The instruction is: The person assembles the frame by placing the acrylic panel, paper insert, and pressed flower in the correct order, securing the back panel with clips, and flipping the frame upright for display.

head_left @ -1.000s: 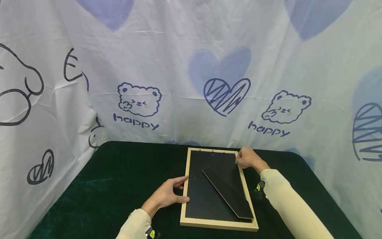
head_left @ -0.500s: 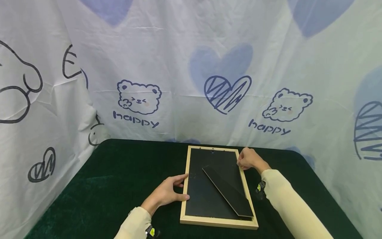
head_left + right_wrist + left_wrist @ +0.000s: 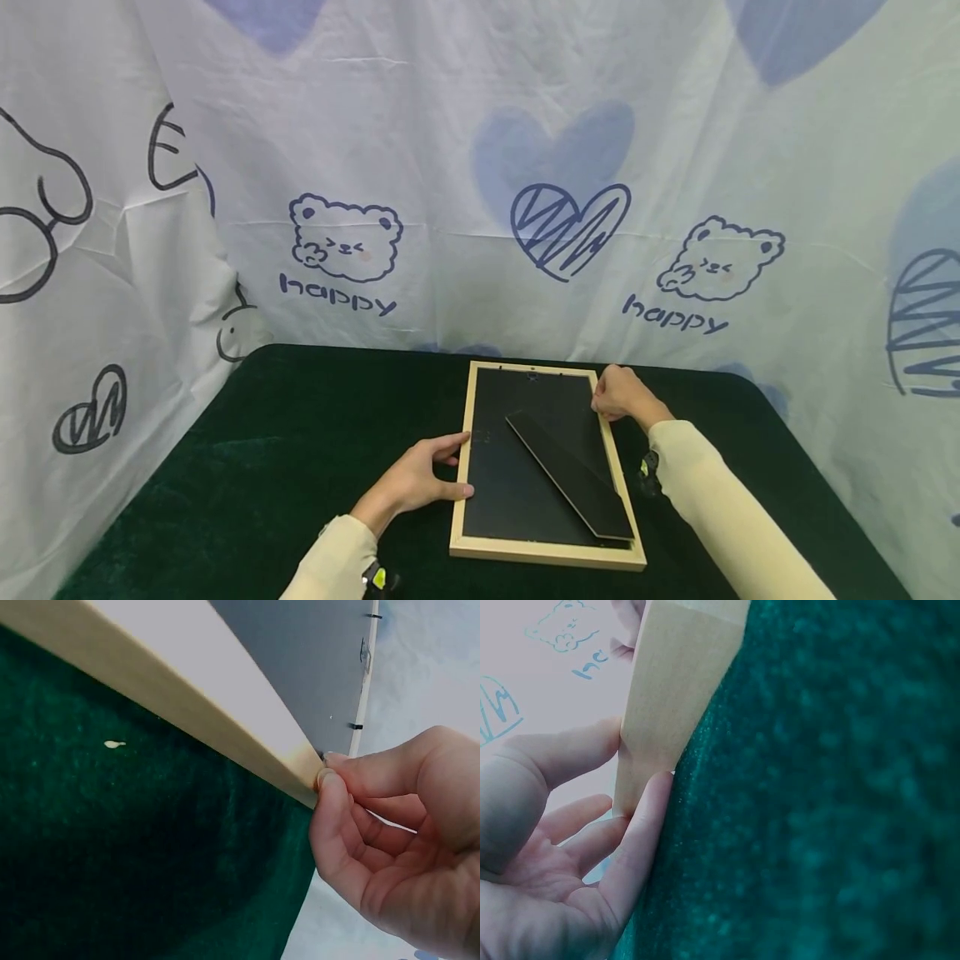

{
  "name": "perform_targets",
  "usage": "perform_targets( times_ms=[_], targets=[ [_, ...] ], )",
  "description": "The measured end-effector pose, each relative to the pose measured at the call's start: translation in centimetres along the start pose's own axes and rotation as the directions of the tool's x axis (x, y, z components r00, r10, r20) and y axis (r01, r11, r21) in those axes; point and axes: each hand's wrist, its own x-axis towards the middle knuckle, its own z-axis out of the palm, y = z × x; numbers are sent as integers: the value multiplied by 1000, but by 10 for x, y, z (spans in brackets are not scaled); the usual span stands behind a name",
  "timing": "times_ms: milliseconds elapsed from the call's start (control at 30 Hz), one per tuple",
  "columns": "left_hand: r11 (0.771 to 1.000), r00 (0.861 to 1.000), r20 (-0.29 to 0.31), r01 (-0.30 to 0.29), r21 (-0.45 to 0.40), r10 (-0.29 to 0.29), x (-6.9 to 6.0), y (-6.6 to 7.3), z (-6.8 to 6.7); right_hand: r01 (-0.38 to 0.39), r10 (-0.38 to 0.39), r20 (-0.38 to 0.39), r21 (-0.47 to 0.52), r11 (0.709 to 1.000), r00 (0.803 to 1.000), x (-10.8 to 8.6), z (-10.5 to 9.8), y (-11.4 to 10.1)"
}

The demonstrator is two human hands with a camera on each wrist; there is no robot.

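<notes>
A pale wooden picture frame (image 3: 459,500) lies face down, its black backing board (image 3: 498,492) upward. A black easel stand (image 3: 573,479) slants across the board toward the lower right corner. My left hand (image 3: 408,483) holds the frame's left side, thumb on the top face and fingers against the outer edge. In the left wrist view, the thumb and a finger touch opposite edges of the wooden side. Near the top right corner, my right hand (image 3: 405,817) pinches at the wood with thumb and index finger. Whatever lies beneath those fingertips is hidden.
Dark green cloth (image 3: 300,442) covers the table. Small black tabs (image 3: 355,726) and a hanger (image 3: 532,377) sit along the frame's top edge. Behind hangs a white curtain (image 3: 450,167) with printed hearts and bears. A small pale speck (image 3: 114,744) lies on the cloth.
The whole head view has shifted slightly, so the frame and hands appear a little higher. Both hands keep their places on the frame, which stays where it was on the cloth.
</notes>
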Motion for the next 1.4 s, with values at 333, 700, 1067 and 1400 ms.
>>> perform_targets(
  times_ms=[333, 700, 1067, 1400],
  targets=[
    [1000, 1000, 15, -10, -16, 11, -1, 2, -1, -2, -11, 87, 157, 988, 996, -1, -6, 6],
    [1000, 1000, 4, -5, -10, 5, 0, 3, -2, 39, -66, 104, 241, 970, 992, 0, -12, -1],
    [1000, 1000, 6, 7, -2, -7, 0, 1, 0, 53, -78, 104, 227, 972, 992, -1, -9, -4],
    [1000, 1000, 2, 11, -5, -11, 0, 1, 0, 29, -52, 90, 234, 972, 995, 2, -7, -6]
  ],
)
